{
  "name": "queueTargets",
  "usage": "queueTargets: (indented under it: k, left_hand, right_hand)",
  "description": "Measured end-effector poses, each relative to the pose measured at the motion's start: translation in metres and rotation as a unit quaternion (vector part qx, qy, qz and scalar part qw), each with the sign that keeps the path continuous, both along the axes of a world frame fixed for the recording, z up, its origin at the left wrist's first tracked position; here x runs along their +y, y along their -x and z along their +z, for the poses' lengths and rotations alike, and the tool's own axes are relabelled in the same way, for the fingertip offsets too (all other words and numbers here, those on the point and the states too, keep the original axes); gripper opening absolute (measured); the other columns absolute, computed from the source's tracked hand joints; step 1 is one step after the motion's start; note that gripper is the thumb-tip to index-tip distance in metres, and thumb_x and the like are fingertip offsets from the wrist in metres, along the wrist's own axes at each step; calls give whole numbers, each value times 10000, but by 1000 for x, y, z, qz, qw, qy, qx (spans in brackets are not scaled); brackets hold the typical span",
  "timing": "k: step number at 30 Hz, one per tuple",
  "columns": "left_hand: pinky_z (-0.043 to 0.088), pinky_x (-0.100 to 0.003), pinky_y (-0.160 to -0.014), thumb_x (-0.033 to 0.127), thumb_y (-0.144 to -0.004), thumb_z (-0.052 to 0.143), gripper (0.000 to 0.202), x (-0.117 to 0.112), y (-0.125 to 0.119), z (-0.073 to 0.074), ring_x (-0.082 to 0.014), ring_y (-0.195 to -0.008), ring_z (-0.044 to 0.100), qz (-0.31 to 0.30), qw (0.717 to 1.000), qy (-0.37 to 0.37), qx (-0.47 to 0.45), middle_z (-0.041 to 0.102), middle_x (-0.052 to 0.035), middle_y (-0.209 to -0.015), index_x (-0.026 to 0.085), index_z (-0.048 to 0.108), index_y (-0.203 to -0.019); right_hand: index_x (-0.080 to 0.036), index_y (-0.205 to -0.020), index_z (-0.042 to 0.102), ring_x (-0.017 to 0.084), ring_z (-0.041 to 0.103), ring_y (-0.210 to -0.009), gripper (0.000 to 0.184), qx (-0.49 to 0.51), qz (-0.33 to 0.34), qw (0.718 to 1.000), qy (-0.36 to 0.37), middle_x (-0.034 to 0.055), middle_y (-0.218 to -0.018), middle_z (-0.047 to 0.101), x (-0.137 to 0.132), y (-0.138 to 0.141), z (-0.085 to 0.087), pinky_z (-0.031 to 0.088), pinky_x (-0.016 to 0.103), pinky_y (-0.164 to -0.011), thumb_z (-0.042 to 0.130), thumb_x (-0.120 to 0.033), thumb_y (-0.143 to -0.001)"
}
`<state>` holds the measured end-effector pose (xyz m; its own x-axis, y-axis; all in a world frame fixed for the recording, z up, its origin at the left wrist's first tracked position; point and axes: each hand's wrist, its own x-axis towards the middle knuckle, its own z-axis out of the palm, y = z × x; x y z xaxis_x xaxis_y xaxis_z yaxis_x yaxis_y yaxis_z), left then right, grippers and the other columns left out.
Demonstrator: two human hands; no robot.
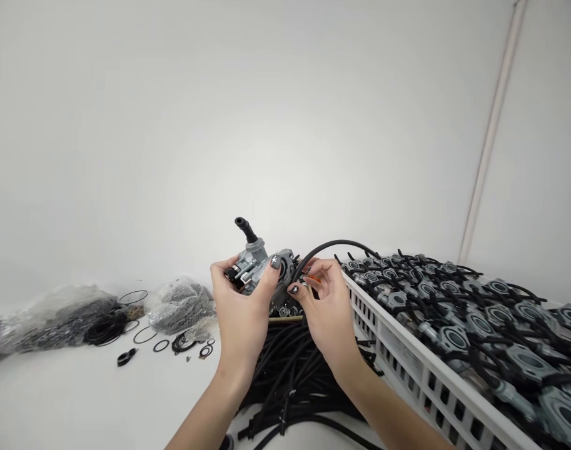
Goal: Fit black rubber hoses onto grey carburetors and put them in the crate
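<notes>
My left hand is closed around a grey metal carburetor, its thumb lying over the round flange opening. A black rubber cap with an angled tip sticks up from the carburetor's top. My right hand pinches a black rubber hose close against the carburetor's right side. From the fingers the hose arches up and away to the right. Something small and orange shows between the right fingers. The exact point where hose and carburetor meet is hidden by my fingers.
A white plastic crate packed with similar carburetors stands at the right. Below my hands lies a pile of black hoses, beside a box of small metal parts. Plastic bags and black rubber rings lie at the left.
</notes>
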<state>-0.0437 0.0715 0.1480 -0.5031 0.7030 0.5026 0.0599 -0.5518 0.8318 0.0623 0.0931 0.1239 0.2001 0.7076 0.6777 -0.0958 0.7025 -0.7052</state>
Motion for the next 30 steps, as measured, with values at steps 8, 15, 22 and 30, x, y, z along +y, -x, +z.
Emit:
queueTargets:
  k: [8,15,22,30]
  left_hand:
    - [467,-364,-846,578,-678,743,598,0,-5,0,-197,-985,595,-30,999,7,-9,644,-26,-1039,245,472,-1094]
    - [468,-364,-814,578,-666,752,587,-1,-5,-1,-196,-935,610,-37,999,13,-7,653,-20,-1012,244,487,-1070]
    - [482,-340,-757,518,-662,758,530,1,-12,-1,-181,-831,625,-84,994,29,-61,652,-17,-915,218,491,-1008]
    - [446,-323,-762,618,-715,656,486,-5,-13,2,-196,-861,604,-95,995,11,-26,622,-30,-892,206,506,-927]
  right_hand:
    - [-257,-842,536,199,567,-967,212,-50,-73,995,-40,-3,-979,526,-3,-6,7,481,406,-910,723,-236,-745]
    - [-291,-939,664,259,535,-1187,193,-85,-147,984,-61,39,-1210,580,-9,-7,6,458,486,-1001,725,-249,-760]
    - [-288,-1046,645,238,614,-1159,330,-23,-29,997,-63,32,-1169,687,-2,-6,4,467,451,-1041,770,-262,-741]
    - [-293,-1152,582,255,533,-1287,495,-19,133,990,-34,56,-1277,657,-3,-14,13,396,472,-1113,809,-284,-712]
